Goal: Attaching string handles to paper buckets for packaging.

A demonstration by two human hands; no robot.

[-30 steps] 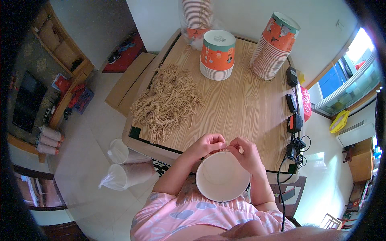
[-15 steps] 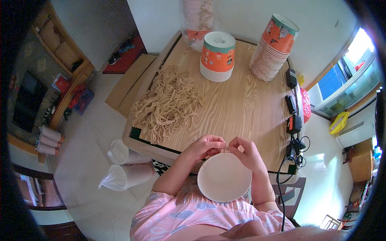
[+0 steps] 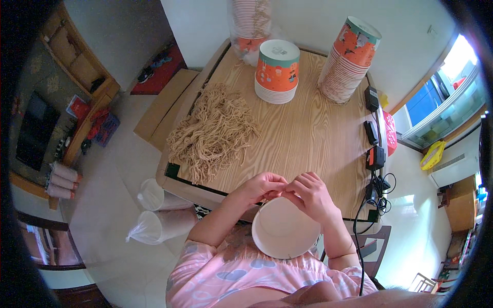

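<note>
Far left, on the floor below the worktop's point(image 3: 308, 133) near-left corner, two clear plastic sleeves of cups point(image 3: 154, 215) are seen lying on their sides, apparently stock not yet opened. On the worktop's left half a loose heap of tan string pieces point(image 3: 213, 133) is spread out; the heap is large, so much string is judged to be left. Further along, near the far edge, a short stack of orange-patterned paper bowls point(image 3: 277, 72) stands upside down, with a bagged stack point(image 3: 251, 23) behind it and a taller, leaning stack point(image 3: 349, 59) to its right. Whether these stacks are finished or waiting cannot be told from this view. At the near edge a single white-lined paper bowl point(image 3: 285, 231) is held above the lap, its mouth turned up toward the camera and its inside empty. The left hand point(image 3: 259, 187) and the right hand point(image 3: 310, 195) meet at the bowl's far rim; both sets of fingers are pinched narrow there, seemingly on a thin piece of string, though the piece itself is too small to make out. The fitting at this rim is judged to be under way, not done. At the right edge black adapters and cables point(image 3: 375, 154) are noted.
</note>
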